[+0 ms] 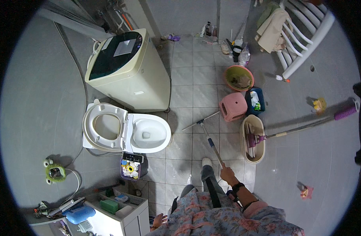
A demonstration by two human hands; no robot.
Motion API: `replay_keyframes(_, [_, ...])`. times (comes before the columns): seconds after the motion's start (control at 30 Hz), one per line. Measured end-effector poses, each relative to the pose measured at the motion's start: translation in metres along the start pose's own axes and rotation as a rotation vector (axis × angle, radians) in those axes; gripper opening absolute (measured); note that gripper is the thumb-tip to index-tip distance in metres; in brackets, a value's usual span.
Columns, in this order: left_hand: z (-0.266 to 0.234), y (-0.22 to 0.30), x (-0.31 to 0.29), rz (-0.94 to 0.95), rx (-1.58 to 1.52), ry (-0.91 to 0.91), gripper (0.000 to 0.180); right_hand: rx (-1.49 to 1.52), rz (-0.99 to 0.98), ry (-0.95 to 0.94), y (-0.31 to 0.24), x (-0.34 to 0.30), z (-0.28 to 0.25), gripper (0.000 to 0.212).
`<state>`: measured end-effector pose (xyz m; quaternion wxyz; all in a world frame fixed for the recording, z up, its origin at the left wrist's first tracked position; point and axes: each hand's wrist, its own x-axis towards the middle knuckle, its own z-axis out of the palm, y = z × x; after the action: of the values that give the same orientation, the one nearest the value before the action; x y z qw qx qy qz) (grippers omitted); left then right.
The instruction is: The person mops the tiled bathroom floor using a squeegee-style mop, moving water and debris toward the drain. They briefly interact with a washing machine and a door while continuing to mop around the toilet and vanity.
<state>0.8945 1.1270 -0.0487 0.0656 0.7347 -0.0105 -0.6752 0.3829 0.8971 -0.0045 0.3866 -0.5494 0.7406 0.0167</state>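
Note:
My right hand (227, 174) is closed round the pole of a floor squeegee (213, 145). The squeegee's long thin blade rests slantwise on the grey floor tiles, between the white toilet (152, 133) and a pink stool (233, 106); one blade end comes close to the stool. A dark watch or band circles my right wrist. Low in the picture, my left hand (158, 220) hangs beside my body, near the white cabinet. Its fingers are too small and partly hidden to make out their pose.
A cream washing machine (149, 80) stands behind the toilet. Along the right wall are an orange-rimmed basin (228, 80), a dark blue bin (259, 94) and a cream bucket (262, 153) with a purple-headed mop (294, 130). A filled bin (127, 172) sits beside the toilet, near a cabinet (129, 226).

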Motion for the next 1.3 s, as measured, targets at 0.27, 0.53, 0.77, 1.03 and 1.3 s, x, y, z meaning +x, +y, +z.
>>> replay_keyframes(0.27, [0.027,0.073,-0.004,-0.012,-0.094,0.002,0.041,-0.072,0.055,-0.090,-0.057,0.097,-0.045,0.056])
replay_keyframes(0.53, [0.048,0.195,-0.002,-0.052,-0.197,-0.013,0.038,-0.115,-0.055,-0.073,-0.128,0.209,-0.072,0.056])
replay_keyframes(0.77, [0.084,0.284,-0.048,0.143,-0.287,0.023,0.032,-0.462,-0.390,0.182,-0.162,0.292,-0.104,0.018])
replay_keyframes(1.03, [0.092,0.251,-0.012,-0.001,-0.740,-0.445,0.033,-0.482,-0.430,0.273,-0.174,0.403,-0.151,0.019])
replay_keyframes(1.3, [0.264,0.348,-0.019,-0.108,-0.555,0.061,0.033,-0.386,-0.104,-0.009,-0.183,0.537,-0.240,0.064])
